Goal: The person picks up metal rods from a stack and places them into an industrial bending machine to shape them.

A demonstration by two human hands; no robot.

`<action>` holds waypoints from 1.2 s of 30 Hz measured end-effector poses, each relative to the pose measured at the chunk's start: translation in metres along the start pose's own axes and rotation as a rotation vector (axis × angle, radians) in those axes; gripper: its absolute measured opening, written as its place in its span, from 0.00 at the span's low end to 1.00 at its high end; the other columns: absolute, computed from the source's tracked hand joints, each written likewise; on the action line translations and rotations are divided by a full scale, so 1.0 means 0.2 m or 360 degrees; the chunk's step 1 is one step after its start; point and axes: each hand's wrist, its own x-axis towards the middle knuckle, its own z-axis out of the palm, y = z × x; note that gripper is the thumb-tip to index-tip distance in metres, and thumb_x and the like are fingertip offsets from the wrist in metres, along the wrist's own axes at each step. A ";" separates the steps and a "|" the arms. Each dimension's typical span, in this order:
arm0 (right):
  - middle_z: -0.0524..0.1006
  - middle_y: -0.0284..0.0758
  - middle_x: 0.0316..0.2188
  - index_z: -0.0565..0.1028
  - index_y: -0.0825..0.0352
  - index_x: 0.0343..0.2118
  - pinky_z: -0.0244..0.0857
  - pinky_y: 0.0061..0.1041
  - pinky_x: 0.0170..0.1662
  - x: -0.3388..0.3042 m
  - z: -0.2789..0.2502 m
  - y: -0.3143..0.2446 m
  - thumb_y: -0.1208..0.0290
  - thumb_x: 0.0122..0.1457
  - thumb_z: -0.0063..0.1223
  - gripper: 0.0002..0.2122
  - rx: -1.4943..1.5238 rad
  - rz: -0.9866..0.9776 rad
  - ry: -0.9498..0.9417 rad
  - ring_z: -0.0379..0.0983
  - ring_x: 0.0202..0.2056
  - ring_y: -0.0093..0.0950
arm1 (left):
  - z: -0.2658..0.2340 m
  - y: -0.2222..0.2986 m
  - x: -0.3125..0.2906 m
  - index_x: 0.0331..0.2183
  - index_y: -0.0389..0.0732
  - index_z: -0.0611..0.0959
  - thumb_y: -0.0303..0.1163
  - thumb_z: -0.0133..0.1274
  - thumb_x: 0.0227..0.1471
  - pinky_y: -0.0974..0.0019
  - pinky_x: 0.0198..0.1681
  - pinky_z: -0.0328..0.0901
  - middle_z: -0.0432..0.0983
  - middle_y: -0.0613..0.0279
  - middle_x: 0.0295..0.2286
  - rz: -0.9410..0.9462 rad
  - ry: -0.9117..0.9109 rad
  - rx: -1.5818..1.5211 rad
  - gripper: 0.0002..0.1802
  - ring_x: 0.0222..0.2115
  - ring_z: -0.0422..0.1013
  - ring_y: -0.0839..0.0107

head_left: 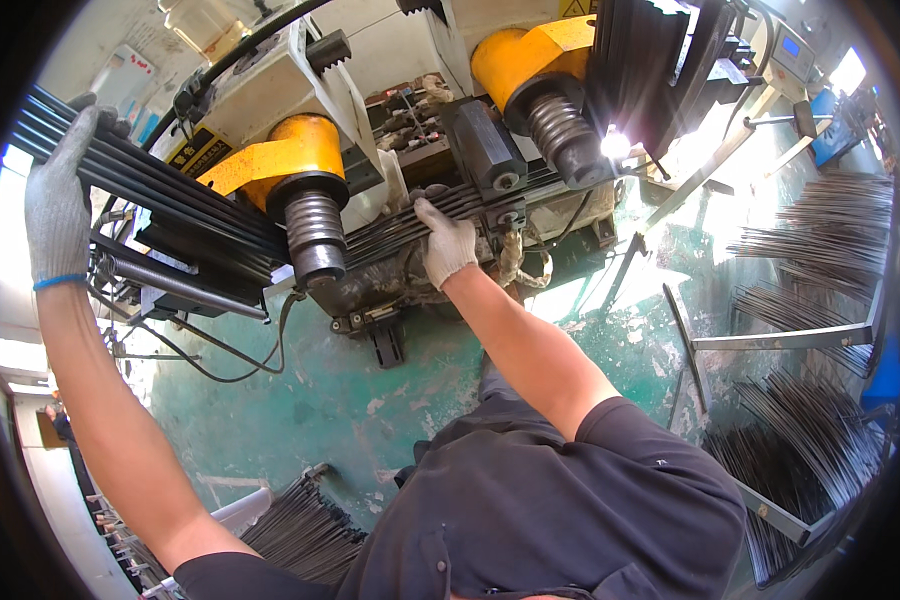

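A row of long, dark metal rods (185, 200) runs from the upper left into the machine. At the far left my left hand (62, 200), in a grey knitted glove, is closed around the rods, with its fingers curled over them. Near the machine's middle my right hand (448, 242), also gloved, grips the same row. Its thumb lies over the rods and its other fingers are mostly hidden. Between my hands, a ribbed steel cylinder (315, 232) under a yellow arm (288, 160) stands against the row. Right of my right hand is a dark steel block (485, 145).
A second yellow arm (530, 62) carries another ribbed cylinder (560, 130) at the upper right. Black cables (240, 375) hang below the machine's left side. Rod bundles (820, 440) lie on metal racks at the right; another bundle (305, 530) is at lower left. The floor (300, 425) is green and worn.
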 end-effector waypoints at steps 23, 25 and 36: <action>0.76 0.28 0.22 0.78 0.67 0.36 0.67 0.24 0.25 -1.25 -2.01 -2.42 0.58 0.68 0.59 0.14 -0.1193 -0.0976 0.1290 0.72 0.21 0.21 | 1.05 0.33 -2.28 0.39 0.35 0.82 0.38 0.47 0.68 0.64 0.48 0.69 0.79 0.56 0.35 -0.1291 0.0169 -0.1832 0.16 0.38 0.75 0.66; 0.76 0.28 0.20 0.78 0.66 0.35 0.64 0.25 0.25 -1.38 -2.17 -2.82 0.57 0.67 0.60 0.15 -0.1436 -0.1118 0.1432 0.69 0.20 0.21 | 1.32 0.49 -2.56 0.39 0.37 0.82 0.34 0.50 0.62 0.56 0.50 0.70 0.80 0.54 0.36 -0.1432 -0.0190 -0.2108 0.12 0.41 0.76 0.61; 0.82 0.49 0.34 0.82 0.64 0.40 0.72 0.44 0.42 -1.56 -2.87 -4.91 0.49 0.63 0.60 0.19 -0.2812 -0.1369 0.2155 0.80 0.40 0.51 | 2.92 1.59 -3.46 0.51 0.32 0.78 0.29 0.50 0.61 0.37 0.60 0.65 0.77 0.40 0.50 -0.2572 -0.1291 -0.2401 0.18 0.51 0.73 0.42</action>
